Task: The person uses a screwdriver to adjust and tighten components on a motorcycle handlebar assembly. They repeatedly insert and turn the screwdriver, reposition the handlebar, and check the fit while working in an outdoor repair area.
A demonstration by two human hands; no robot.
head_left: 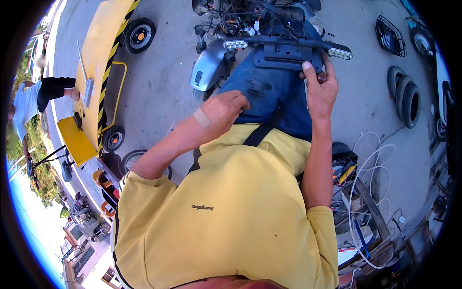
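Observation:
A black plastic bracket [279, 51] with a clear lamp [235, 44] at its left end and another lamp [340, 53] at its right end lies across my knees. My right hand [319, 89] grips its near right corner, thumb on top and the other fingers curled at the edge. Over my left thigh, my left hand [226, 111] is closed with fingertips together; whatever is in them is hidden. Just beyond those fingers a small dark part [258, 86] rests on my blue trousers. A silver fender [208, 67] shows beyond my left knee.
Bare wiring [248, 24] and vehicle parts stand ahead of me. To the left is a yellow platform [103, 43] on wheels, with a person [29, 101] past it. Several tyres [409, 103] and a black basket [390, 36] lie on the right. A white hose [358, 212] coils nearer.

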